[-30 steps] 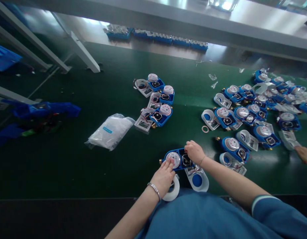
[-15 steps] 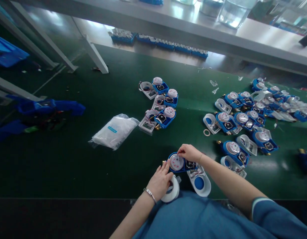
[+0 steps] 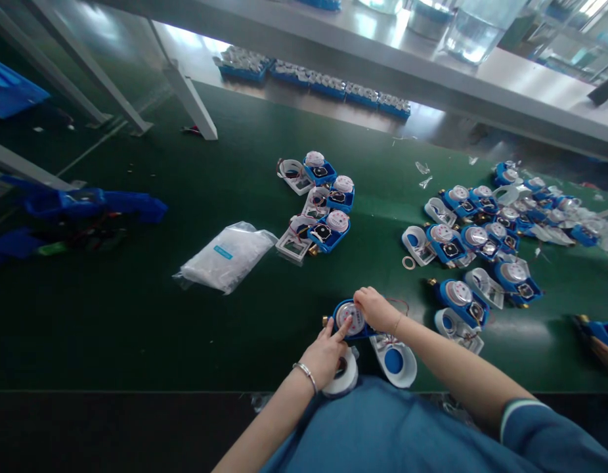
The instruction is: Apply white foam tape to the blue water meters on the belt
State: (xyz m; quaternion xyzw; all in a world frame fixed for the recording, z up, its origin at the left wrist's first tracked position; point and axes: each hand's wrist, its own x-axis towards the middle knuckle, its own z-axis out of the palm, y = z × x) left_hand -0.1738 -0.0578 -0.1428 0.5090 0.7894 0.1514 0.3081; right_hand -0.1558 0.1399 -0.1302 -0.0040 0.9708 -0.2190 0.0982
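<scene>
Left hand (image 3: 325, 358), open-fingered, touches a glossy round dial (image 3: 345, 311); right hand (image 3: 377, 310) curls, grip unclear.

Beyond the plastic bag (image 3: 228, 257) with its blue label on your green counter (image 3: 136, 335), you see a pale leg (image 3: 193, 102) and a row of blue trays (image 3: 327, 89) filled with white pieces. Right of the bag, farther back, you have plastic scraps (image 3: 423, 169) and a raised shelf (image 3: 383, 66) carrying clear containers (image 3: 474, 33).
</scene>
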